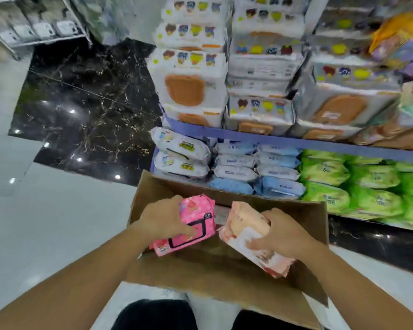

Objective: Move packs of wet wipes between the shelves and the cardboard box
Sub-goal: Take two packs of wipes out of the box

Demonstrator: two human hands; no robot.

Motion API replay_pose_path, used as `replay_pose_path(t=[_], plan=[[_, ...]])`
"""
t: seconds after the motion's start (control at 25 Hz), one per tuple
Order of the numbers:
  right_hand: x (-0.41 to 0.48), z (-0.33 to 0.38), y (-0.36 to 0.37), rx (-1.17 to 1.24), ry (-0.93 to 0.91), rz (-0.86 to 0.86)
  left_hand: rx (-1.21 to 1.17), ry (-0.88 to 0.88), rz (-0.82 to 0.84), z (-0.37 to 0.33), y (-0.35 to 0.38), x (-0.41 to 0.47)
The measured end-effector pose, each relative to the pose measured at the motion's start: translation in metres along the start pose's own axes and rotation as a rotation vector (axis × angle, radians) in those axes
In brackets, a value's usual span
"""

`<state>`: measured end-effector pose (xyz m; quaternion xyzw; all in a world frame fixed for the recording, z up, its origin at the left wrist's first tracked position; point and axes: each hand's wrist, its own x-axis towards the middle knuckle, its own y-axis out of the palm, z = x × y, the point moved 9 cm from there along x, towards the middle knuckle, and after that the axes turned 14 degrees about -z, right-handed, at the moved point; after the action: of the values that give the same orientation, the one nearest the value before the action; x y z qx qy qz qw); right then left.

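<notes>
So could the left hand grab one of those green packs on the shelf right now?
Probably not as things stand. The left hand is already gripping a pink pack over the cardboard box, and the green packs sit across on the other side, beyond the right hand.

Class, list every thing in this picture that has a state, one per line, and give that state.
Cardboard box: open, flaps up.
Pink pack: gripped by left hand, over the box.
Peach pack: gripped by right hand, tilted over the box.
Green packs: stacked on lower shelf.
</notes>
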<state>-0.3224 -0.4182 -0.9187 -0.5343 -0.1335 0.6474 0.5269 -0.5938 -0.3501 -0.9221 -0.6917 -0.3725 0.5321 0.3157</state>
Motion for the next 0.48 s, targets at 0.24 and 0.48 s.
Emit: replay_pose_path(t=[0.24,0.48], plan=[[0.133,-0.074,0.149,-0.019,0.023,0.024,0.169,0.132,0.011,0.025,0.157,0.14],[0.25,-0.108,0.27,-0.064,-0.141,0.036,0.361,0.282,-0.005,0.049,0.267,0.247]])
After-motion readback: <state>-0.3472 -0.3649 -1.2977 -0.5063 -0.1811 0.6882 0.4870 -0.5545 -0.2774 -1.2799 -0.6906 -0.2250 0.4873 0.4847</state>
